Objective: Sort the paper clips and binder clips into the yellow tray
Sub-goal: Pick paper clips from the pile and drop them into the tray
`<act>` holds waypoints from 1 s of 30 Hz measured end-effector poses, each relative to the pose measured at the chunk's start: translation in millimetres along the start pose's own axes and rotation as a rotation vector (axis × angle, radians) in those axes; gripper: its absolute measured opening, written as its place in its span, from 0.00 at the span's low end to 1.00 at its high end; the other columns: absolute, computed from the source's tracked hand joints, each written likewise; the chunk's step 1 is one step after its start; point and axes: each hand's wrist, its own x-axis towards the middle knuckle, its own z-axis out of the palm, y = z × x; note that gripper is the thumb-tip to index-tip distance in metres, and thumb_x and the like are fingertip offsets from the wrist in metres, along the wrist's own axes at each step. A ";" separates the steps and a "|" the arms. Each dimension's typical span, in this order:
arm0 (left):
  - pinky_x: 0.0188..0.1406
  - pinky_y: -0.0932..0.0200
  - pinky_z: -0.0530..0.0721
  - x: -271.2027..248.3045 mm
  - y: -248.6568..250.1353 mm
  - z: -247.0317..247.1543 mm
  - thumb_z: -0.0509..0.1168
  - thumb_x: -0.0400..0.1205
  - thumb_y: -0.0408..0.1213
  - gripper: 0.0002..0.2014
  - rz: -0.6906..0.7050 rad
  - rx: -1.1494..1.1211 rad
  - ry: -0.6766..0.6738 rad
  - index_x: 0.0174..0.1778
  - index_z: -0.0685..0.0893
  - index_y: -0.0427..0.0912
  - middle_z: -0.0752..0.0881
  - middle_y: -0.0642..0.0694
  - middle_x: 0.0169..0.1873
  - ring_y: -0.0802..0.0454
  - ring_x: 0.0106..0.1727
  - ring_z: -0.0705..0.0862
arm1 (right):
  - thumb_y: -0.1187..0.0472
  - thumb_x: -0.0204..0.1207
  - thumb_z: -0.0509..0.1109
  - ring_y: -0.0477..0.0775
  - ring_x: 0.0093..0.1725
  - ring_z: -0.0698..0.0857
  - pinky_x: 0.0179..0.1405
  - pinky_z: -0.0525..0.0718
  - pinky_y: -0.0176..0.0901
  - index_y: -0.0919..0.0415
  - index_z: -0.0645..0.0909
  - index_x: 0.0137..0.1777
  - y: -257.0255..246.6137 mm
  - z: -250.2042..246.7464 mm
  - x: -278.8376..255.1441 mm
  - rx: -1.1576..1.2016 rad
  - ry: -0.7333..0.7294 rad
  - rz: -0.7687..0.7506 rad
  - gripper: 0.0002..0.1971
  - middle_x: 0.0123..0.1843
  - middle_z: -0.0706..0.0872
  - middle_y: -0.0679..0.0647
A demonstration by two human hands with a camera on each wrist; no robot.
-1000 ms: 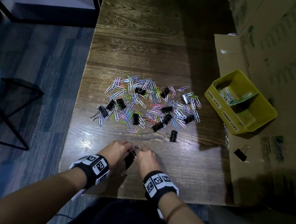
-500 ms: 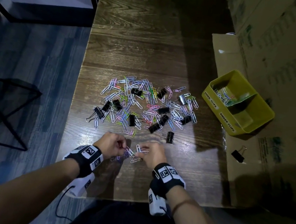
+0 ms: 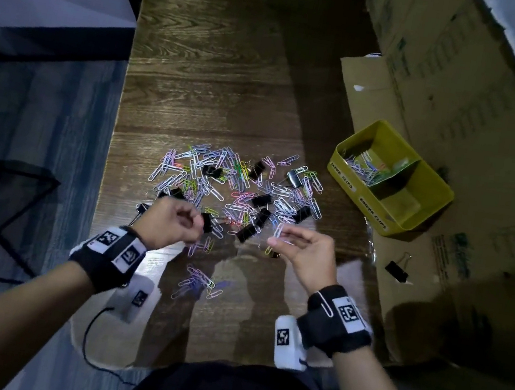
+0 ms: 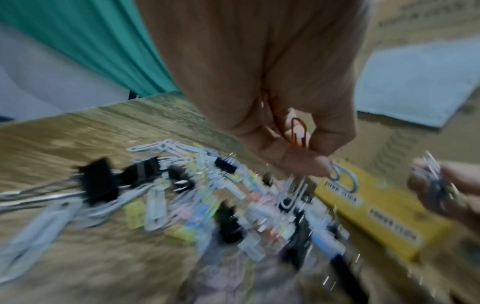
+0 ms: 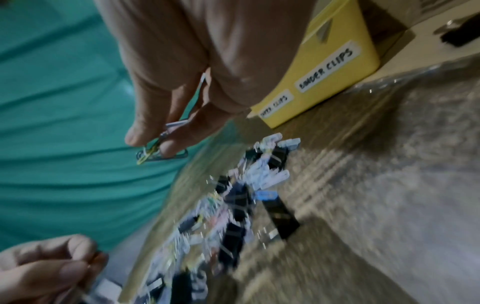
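Both wrist views smear the clip pile (image 4: 207,201) on the table, so single clips cannot be told apart. The left hand (image 3: 173,225) hides part of that pile. The tray's (image 5: 332,67) top is cut off.

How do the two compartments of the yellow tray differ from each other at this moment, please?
The paper clips compartment holds a small heap of coloured paper clips; the binder clips compartment looks empty. The first lies farther from the person, the second nearer. Their white labels differ: one reads paper clips, the other binder clips. Both belong to the same yellow tray, split by one divider, and look about equal in size.
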 end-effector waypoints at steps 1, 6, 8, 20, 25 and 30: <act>0.32 0.63 0.86 6.3 17.2 0.8 0.72 0.68 0.17 0.11 0.013 -0.088 0.002 0.32 0.83 0.37 0.88 0.48 0.25 0.56 0.27 0.86 | 0.73 0.60 0.81 0.51 0.40 0.88 0.45 0.89 0.44 0.56 0.87 0.41 -10.1 -8.0 -0.9 0.027 0.011 -0.014 0.14 0.40 0.90 0.56; 0.28 0.62 0.83 58.4 121.2 27.4 0.71 0.69 0.18 0.10 0.226 -0.275 -0.029 0.31 0.83 0.37 0.86 0.45 0.23 0.53 0.23 0.83 | 0.71 0.58 0.81 0.45 0.39 0.89 0.43 0.88 0.36 0.55 0.87 0.42 -61.9 -48.6 3.9 0.094 0.128 -0.163 0.14 0.39 0.91 0.50; 0.25 0.65 0.80 87.6 161.4 48.5 0.71 0.70 0.19 0.09 0.295 -0.258 -0.035 0.31 0.84 0.37 0.85 0.49 0.21 0.55 0.22 0.82 | 0.70 0.57 0.82 0.49 0.39 0.89 0.48 0.88 0.42 0.54 0.88 0.39 -80.7 -62.1 13.1 0.136 0.162 -0.233 0.13 0.38 0.92 0.50; 0.47 0.64 0.80 217.4 212.2 150.6 0.70 0.75 0.40 0.01 0.161 0.271 -0.030 0.41 0.86 0.49 0.88 0.44 0.46 0.48 0.49 0.85 | 0.71 0.62 0.81 0.48 0.43 0.89 0.50 0.87 0.39 0.67 0.85 0.52 -129.9 -126.4 134.5 -0.094 0.354 -0.275 0.17 0.43 0.89 0.55; 0.53 0.61 0.82 211.6 198.5 132.8 0.65 0.78 0.32 0.09 0.234 0.146 -0.044 0.46 0.89 0.49 0.90 0.49 0.44 0.53 0.48 0.86 | 0.69 0.67 0.79 0.51 0.50 0.88 0.54 0.85 0.40 0.65 0.84 0.56 -103.5 -119.5 176.4 -0.411 0.306 -0.104 0.17 0.51 0.89 0.57; 0.43 0.54 0.84 179.0 164.7 102.2 0.63 0.79 0.24 0.12 0.142 -0.226 -0.052 0.38 0.87 0.43 0.88 0.42 0.37 0.47 0.41 0.88 | 0.61 0.70 0.77 0.56 0.65 0.81 0.65 0.79 0.47 0.58 0.79 0.68 -93.2 -106.7 178.4 -0.806 0.140 -0.025 0.25 0.67 0.83 0.56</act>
